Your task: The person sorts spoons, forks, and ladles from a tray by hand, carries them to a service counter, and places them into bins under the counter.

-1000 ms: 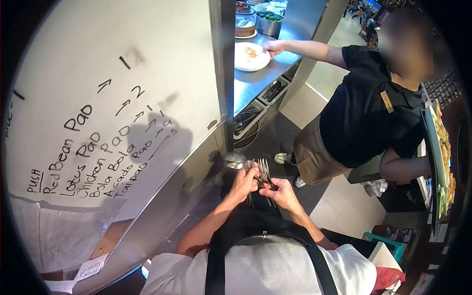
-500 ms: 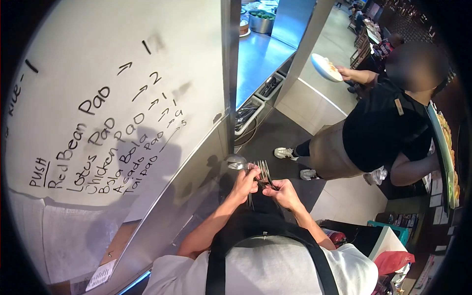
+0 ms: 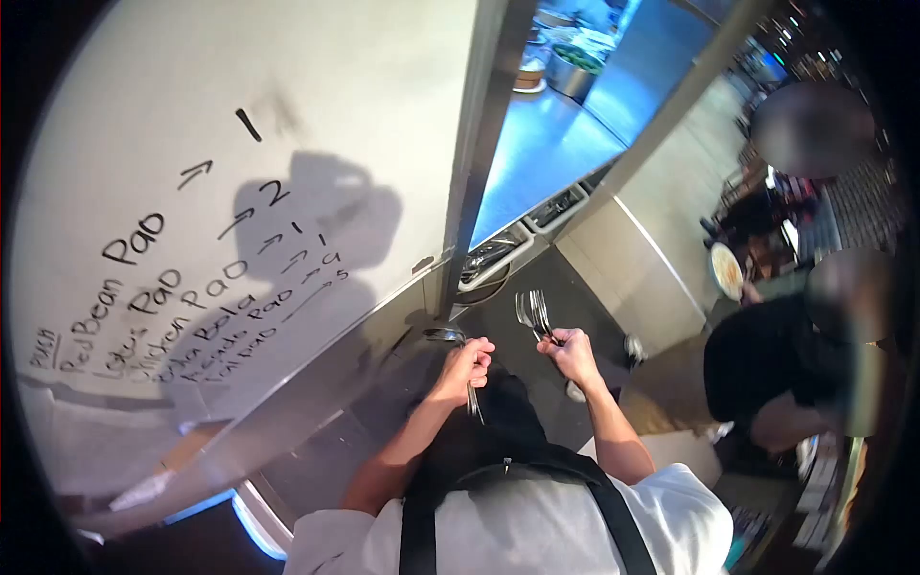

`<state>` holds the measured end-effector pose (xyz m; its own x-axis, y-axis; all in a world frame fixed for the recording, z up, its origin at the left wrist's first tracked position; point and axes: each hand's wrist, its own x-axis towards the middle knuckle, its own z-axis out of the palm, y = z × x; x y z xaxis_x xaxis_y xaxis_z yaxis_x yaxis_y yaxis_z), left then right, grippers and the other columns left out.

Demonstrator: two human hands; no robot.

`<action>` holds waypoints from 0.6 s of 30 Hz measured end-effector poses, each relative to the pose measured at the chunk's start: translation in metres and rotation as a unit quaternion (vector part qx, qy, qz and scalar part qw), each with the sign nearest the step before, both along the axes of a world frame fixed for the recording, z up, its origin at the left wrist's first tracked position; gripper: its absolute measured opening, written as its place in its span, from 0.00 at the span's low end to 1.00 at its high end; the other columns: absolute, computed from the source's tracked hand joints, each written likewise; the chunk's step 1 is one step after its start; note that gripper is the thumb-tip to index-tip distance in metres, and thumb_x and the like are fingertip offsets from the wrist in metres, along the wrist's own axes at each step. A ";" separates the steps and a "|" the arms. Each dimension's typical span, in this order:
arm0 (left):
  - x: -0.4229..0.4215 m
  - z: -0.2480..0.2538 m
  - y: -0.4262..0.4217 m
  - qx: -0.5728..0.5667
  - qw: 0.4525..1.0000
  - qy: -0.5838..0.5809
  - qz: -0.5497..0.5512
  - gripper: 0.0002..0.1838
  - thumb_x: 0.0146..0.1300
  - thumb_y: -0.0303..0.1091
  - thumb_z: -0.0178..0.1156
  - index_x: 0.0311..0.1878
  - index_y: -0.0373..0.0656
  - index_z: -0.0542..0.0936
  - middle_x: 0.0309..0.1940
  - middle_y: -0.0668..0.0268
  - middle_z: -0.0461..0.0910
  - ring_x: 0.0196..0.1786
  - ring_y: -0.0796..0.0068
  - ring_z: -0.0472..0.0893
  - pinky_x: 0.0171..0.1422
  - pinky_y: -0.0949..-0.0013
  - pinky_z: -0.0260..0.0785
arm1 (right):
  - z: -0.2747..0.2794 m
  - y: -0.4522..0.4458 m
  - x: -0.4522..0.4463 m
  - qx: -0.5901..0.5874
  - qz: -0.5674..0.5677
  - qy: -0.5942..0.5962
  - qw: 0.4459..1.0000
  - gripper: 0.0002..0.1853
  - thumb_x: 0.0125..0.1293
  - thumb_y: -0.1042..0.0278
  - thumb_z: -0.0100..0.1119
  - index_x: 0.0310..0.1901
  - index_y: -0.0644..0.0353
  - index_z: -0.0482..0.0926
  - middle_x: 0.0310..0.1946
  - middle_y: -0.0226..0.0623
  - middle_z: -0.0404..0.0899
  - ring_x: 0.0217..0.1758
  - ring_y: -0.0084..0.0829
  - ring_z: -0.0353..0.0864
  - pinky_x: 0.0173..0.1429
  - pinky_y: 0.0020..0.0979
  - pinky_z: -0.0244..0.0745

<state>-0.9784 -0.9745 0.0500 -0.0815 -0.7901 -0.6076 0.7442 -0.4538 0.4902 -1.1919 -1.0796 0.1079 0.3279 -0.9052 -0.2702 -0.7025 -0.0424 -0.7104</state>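
In the head view my left hand (image 3: 464, 372) is closed around spoons (image 3: 443, 334). Their bowls point to the left and thin handles stick out below the fist. To its right, my right hand (image 3: 572, 357) grips several forks (image 3: 533, 310) by the handles, tines pointing up and away from me. A gap separates the two hands, which are both in front of my dark apron (image 3: 479, 446). How many spoons are held is hidden by the fingers.
A whiteboard (image 3: 374, 86) with handwriting fills the left. Ahead, cutlery bins (image 3: 517, 264) hang under a steel counter (image 3: 546, 153) bearing a metal pot (image 3: 575, 75). On the right, a person in a black shirt (image 3: 762, 355) carries a plate (image 3: 725, 272).
My hands have moved apart, the right one carrying the forks away from the left. The view has shifted, and the person with the plate now appears farther right and lower.
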 end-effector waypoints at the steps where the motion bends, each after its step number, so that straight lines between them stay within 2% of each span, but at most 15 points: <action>1: -0.006 -0.002 -0.011 -0.001 1.000 0.005 0.015 0.14 0.67 0.44 0.60 0.42 0.42 0.77 0.23 0.71 0.71 0.15 0.88 0.56 0.18 0.79 0.48 | -0.008 -0.021 -0.005 -0.012 0.022 0.007 1.000 0.08 0.56 0.69 0.69 0.32 0.65 0.85 0.19 0.41 0.79 0.24 0.24 0.75 0.33 0.33 0.71; 2: -0.015 0.000 -0.021 0.002 0.999 0.018 0.038 0.14 0.68 0.44 0.60 0.42 0.42 0.77 0.20 0.76 0.65 0.14 0.89 0.56 0.17 0.79 0.47 | -0.022 -0.046 -0.010 -0.026 0.044 0.012 0.999 0.08 0.55 0.68 0.70 0.32 0.65 0.85 0.18 0.41 0.78 0.24 0.24 0.74 0.33 0.33 0.70; 3: -0.023 0.001 -0.032 0.005 0.998 0.024 0.050 0.13 0.68 0.44 0.59 0.42 0.42 0.77 0.19 0.77 0.63 0.14 0.89 0.55 0.17 0.79 0.47 | -0.036 -0.070 -0.017 -0.038 0.064 0.020 0.997 0.09 0.54 0.68 0.71 0.32 0.65 0.85 0.18 0.42 0.77 0.23 0.24 0.73 0.32 0.34 0.70; 4: -0.033 0.000 -0.043 0.010 0.998 0.033 0.060 0.13 0.68 0.43 0.59 0.42 0.42 0.77 0.19 0.77 0.62 0.15 0.89 0.55 0.17 0.79 0.47 | -0.042 -0.090 -0.018 -0.047 0.064 0.044 0.996 0.09 0.54 0.66 0.70 0.33 0.64 0.86 0.19 0.44 0.78 0.23 0.27 0.76 0.32 0.36 0.70; 7: -0.074 -0.001 -0.048 0.030 0.988 0.091 0.117 0.12 0.69 0.42 0.58 0.42 0.43 0.77 0.18 0.79 0.58 0.15 0.89 0.54 0.18 0.79 0.46 | -0.074 -0.146 -0.022 -0.076 0.113 0.022 0.990 0.10 0.55 0.65 0.69 0.34 0.63 0.86 0.20 0.46 0.80 0.24 0.30 0.79 0.33 0.37 0.72; 8: -0.084 -0.001 -0.053 0.027 0.985 0.107 0.135 0.11 0.70 0.42 0.58 0.42 0.43 0.77 0.18 0.80 0.57 0.15 0.89 0.54 0.18 0.79 0.46 | -0.088 -0.164 -0.021 -0.072 0.115 0.075 0.988 0.09 0.55 0.66 0.68 0.35 0.63 0.86 0.20 0.48 0.80 0.25 0.33 0.80 0.34 0.39 0.73; 9: -0.094 -0.005 -0.050 0.016 0.977 0.147 0.155 0.10 0.72 0.39 0.55 0.43 0.43 0.78 0.17 0.80 0.57 0.14 0.89 0.54 0.17 0.79 0.47 | -0.104 -0.178 -0.018 -0.072 0.123 0.079 0.987 0.10 0.55 0.66 0.68 0.35 0.63 0.86 0.20 0.48 0.80 0.25 0.34 0.80 0.34 0.39 0.73; 11: -0.110 -0.010 -0.040 0.023 0.972 0.132 0.192 0.09 0.73 0.38 0.53 0.43 0.43 0.78 0.17 0.79 0.57 0.14 0.89 0.54 0.17 0.79 0.47 | -0.129 -0.198 -0.015 -0.071 0.125 0.085 0.986 0.10 0.55 0.66 0.68 0.35 0.64 0.85 0.21 0.48 0.80 0.25 0.36 0.81 0.35 0.40 0.73; 13: -0.118 -0.030 -0.025 -0.010 0.950 0.179 0.257 0.11 0.73 0.38 0.52 0.43 0.43 0.79 0.16 0.79 0.57 0.13 0.88 0.54 0.16 0.78 0.48 | -0.142 -0.203 -0.013 -0.051 0.111 0.076 0.990 0.10 0.55 0.66 0.69 0.34 0.64 0.86 0.21 0.46 0.80 0.25 0.33 0.81 0.35 0.40 0.74; 15: -0.118 -0.040 -0.016 0.033 0.944 0.160 0.286 0.12 0.73 0.40 0.52 0.43 0.42 0.79 0.15 0.79 0.57 0.12 0.87 0.54 0.15 0.78 0.47 | -0.143 -0.200 -0.005 -0.015 0.054 0.054 0.997 0.10 0.55 0.66 0.69 0.33 0.64 0.86 0.22 0.47 0.82 0.27 0.32 0.82 0.37 0.39 0.75; 18: -0.115 -0.057 0.001 0.055 0.933 0.164 0.315 0.13 0.73 0.41 0.53 0.42 0.41 0.79 0.15 0.78 0.57 0.13 0.87 0.54 0.15 0.78 0.48 | -0.165 -0.200 0.003 -0.064 0.035 0.020 0.997 0.09 0.56 0.66 0.69 0.32 0.63 0.86 0.24 0.47 0.84 0.29 0.33 0.84 0.39 0.39 0.76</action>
<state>-1.0934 -0.9732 -0.0074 0.1829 -0.6788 -0.7112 0.9820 0.0911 0.1656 -1.1892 -1.2799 -0.0570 0.3823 -0.9086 -0.1684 -0.7225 -0.1803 -0.6675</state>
